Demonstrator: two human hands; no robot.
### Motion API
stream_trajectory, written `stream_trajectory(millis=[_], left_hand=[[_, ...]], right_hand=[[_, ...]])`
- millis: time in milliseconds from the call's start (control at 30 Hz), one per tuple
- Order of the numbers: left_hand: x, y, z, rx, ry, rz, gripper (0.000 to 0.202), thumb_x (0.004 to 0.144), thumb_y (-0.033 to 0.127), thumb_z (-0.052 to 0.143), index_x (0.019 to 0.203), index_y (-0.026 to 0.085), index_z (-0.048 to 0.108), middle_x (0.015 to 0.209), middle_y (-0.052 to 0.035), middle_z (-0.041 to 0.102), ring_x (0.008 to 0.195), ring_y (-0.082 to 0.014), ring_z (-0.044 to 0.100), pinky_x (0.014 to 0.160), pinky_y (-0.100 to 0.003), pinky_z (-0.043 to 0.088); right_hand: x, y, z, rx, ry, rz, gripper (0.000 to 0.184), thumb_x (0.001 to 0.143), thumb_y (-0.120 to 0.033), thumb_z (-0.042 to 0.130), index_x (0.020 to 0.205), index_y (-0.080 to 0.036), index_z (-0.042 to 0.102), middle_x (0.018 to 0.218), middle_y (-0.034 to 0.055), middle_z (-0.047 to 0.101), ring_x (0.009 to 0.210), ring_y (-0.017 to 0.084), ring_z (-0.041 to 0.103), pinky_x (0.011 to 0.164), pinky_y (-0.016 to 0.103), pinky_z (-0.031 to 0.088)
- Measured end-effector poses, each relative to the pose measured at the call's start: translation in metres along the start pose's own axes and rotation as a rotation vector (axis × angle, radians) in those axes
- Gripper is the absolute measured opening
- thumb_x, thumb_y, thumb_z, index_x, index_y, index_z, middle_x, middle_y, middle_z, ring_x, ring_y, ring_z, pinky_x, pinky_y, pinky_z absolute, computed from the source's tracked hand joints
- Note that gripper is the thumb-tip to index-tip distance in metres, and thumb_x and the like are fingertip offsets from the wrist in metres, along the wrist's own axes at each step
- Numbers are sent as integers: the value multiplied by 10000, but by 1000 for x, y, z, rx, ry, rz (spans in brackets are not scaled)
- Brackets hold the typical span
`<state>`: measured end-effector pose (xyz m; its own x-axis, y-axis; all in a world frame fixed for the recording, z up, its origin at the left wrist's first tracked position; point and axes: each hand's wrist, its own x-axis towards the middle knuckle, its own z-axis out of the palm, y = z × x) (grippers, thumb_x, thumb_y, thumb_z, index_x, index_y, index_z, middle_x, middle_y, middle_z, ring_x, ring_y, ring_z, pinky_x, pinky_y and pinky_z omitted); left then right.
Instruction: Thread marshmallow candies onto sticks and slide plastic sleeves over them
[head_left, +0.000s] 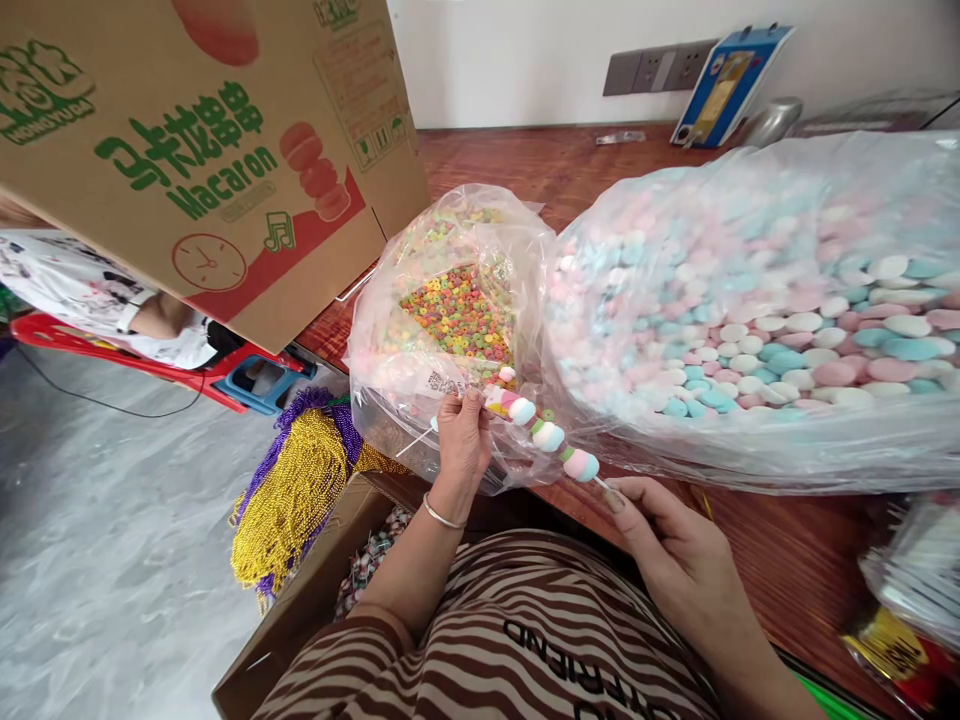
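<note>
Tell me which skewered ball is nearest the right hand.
The pink-and-blue ball lowest on the skewer, just short of the right hand; the next two balls, white and blue, sit nearer the left hand.

the cardboard box (217, 170) carries large green chinese characters, 马卡龙串串, with "macaron" beneath. a logo at its left edge seems to read "hongyuda"; another at its top is cut off. on its right part stand handling signs, a glass, upward arrows and an umbrella, below print too small to read. right of the box, a plastic bag (371, 350) bears a small square code. below and right of the box, the striped shirt (517, 590) shows "friend".
</note>
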<state>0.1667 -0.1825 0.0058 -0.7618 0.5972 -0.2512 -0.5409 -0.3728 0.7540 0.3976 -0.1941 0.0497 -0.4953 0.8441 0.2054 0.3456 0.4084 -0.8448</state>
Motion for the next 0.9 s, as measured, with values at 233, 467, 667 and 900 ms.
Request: stream_trajectory(millis=[233, 467, 667, 900], left_hand=[[-5, -2, 6, 15, -17, -67, 481, 519, 393, 961, 697, 172, 573, 616, 75, 611, 500, -39, 537, 504, -170, 412], [-12, -7, 13, 109, -47, -67, 432, 613, 393, 927, 663, 171, 561, 561, 83, 556, 474, -35, 472, 491, -188, 372], [-20, -15, 18, 73, -70, -109, 448, 552, 384, 955, 675, 178, 577, 582, 91, 566, 481, -34, 465, 502, -188, 385], [-24, -15, 23, 8, -153, -176, 337, 606, 306, 933, 783, 171, 680, 782, 11, 706, 696, -109, 649, 677, -240, 499]], right_hand=[[-2, 1, 0, 27, 39, 42, 208, 996, -325, 546, 886, -222, 690, 695, -18, 672, 586, 142, 618, 526, 225, 485], [-7, 6, 4, -186, 178, -178, 82, 974, -217, 597, 989, -218, 678, 788, 15, 693, 669, 150, 653, 633, 258, 510], [-6, 5, 3, -152, 166, -84, 157, 997, -264, 562, 873, -219, 646, 726, -3, 681, 614, 140, 632, 581, 245, 483], [-6, 5, 6, -56, 181, 15, 229, 998, -307, 550, 806, -216, 635, 692, -12, 641, 607, 134, 575, 577, 243, 445]])
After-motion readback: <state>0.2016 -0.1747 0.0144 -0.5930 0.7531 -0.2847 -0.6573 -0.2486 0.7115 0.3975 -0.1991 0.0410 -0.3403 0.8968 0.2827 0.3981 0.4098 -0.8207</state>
